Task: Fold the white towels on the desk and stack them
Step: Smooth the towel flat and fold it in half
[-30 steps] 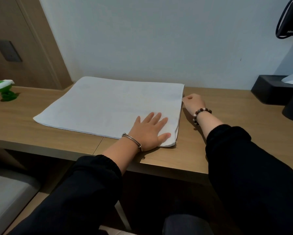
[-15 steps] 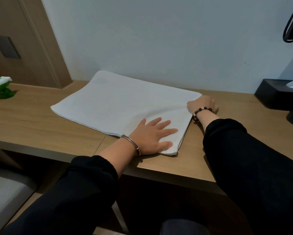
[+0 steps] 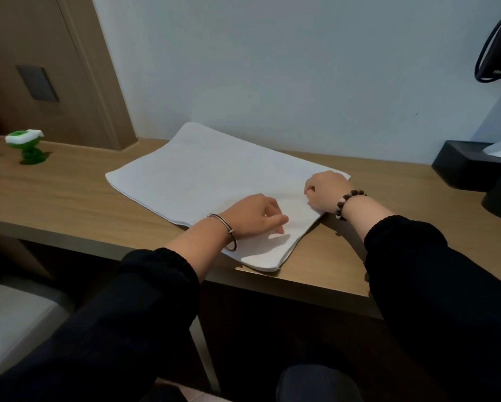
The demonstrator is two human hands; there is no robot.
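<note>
The white towel point(image 3: 208, 181) is lying flat and smooth on the wooden counter point(image 3: 55, 198), with its layered edges showing along the near left side and its far corner close by the wall. My right grip point(image 3: 324, 188) is curling shut on the towel's right edge and bunching up a small fold there. My left grip point(image 3: 252, 217) is resting on the near part with its fingers bent and thumb pointing out, and I cannot tell whether it is pinching the cloth.

Pale wall point(image 3: 272, 68) behind a wooden desk point(image 3: 55, 198), wood panelling point(image 3: 78, 68) at left.
</note>
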